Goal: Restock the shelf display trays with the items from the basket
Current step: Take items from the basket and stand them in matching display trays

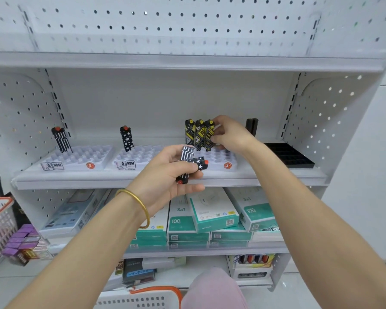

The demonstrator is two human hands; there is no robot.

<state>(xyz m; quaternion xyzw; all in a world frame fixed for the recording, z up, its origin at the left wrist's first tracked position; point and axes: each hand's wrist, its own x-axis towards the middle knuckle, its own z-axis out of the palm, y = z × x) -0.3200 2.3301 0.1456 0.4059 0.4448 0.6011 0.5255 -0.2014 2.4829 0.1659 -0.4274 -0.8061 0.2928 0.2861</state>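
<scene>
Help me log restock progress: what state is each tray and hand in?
Left tray, one striped lighter upright, other slots empty.
Second tray, one star lighter upright, visible slots empty.
Third tray, three yellow lighters upright at the back.
Black tray, one black item upright at its back.
Left hand, holds striped and star lighters.
Right hand, fingers pinch the rightmost yellow lighter.

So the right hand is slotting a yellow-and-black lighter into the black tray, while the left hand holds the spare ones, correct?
Not the black tray. The head view shows the right hand slotting the yellow-and-black lighter into the white tray left of it; the left hand holds the spare lighters.
</scene>
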